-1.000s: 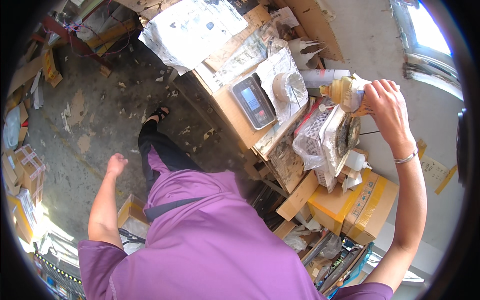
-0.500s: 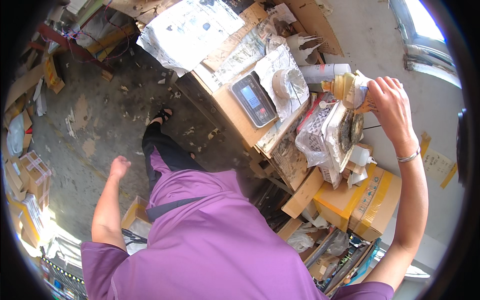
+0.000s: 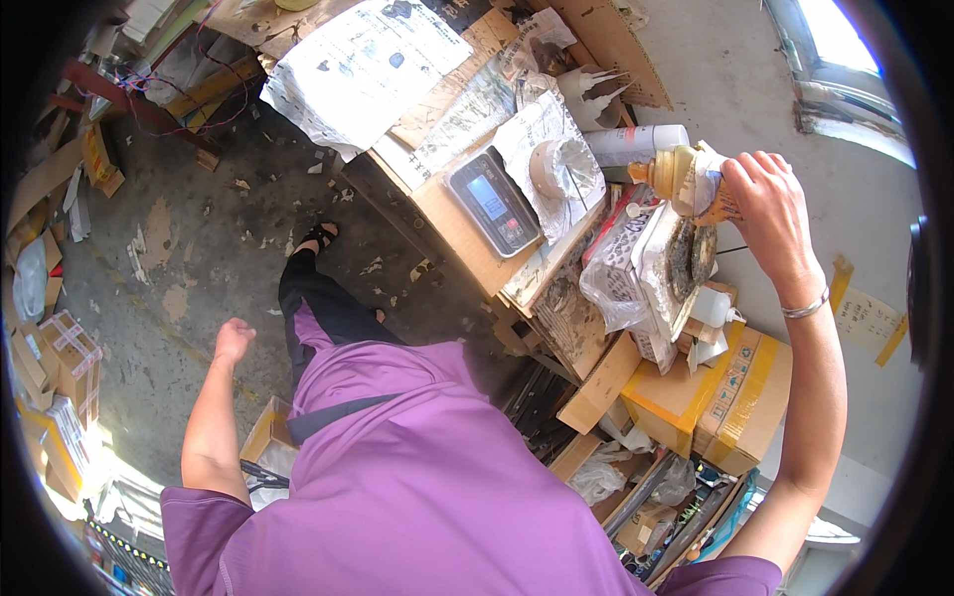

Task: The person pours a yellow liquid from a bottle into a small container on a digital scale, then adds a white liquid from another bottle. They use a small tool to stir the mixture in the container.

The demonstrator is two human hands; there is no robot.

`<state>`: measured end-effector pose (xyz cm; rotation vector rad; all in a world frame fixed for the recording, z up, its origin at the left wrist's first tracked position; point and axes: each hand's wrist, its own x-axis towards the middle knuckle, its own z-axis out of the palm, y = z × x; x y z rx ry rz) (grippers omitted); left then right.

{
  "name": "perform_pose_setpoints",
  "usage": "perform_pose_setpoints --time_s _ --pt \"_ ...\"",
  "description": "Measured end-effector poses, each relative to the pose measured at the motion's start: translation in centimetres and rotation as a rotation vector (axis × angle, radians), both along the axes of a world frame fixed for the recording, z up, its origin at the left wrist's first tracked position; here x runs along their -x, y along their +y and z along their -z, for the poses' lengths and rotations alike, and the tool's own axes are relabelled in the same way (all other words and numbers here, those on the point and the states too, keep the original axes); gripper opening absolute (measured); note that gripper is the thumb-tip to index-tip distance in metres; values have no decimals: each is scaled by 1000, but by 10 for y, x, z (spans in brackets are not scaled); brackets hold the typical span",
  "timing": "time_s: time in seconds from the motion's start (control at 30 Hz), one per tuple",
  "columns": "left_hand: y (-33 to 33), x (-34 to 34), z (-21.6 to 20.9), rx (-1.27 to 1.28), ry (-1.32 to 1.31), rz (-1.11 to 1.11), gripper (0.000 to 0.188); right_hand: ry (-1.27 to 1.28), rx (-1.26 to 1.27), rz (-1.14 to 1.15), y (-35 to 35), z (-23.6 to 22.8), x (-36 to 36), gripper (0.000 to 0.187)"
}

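My right hand point(image 3: 775, 214), with a silver bangle at the wrist, is closed round the end of a yellowish bottle point(image 3: 686, 177) with a whitish paper-like wrap. The bottle lies tilted sideways, its narrow stained end toward the left. Below it are a crusted round dark lid or tin point(image 3: 701, 253) and a plastic-wrapped pack point(image 3: 621, 248). To the left, a digital scale point(image 3: 491, 201) with a lit screen sits on the bench, beside a round cup point(image 3: 556, 169) on crumpled white sheeting. My left hand point(image 3: 235, 340) hangs over the floor, fingers curled, nothing visible in it.
Nozzle bottles point(image 3: 591, 94) and a white cylinder point(image 3: 641, 144) stand at the bench's back. White paper point(image 3: 368, 65) covers its far end. A taped carton point(image 3: 715, 402) and a bin of tools point(image 3: 666, 517) are at the right; more cartons point(image 3: 70, 353) line the left.
The bench and its contents have shifted slightly left in view. My right hand still grips the bottle at nearly the same tilt; my left hand has dropped slightly in view.
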<state>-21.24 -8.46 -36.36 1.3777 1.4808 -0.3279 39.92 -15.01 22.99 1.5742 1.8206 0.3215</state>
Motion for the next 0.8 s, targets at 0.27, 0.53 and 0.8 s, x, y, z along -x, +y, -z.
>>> perform_pose_setpoints --time_s 0.27,0.53,0.8 --pt "3 0 -3 -30 -34 -15 38 14 -24 14 -4 1 -2 25" --pt "8 -9 -14 26 -18 -36 35 17 -35 42 -8 2 -2 30" --pt "8 -7 -11 23 3 -9 36 45 -43 40 -6 4 0 34"
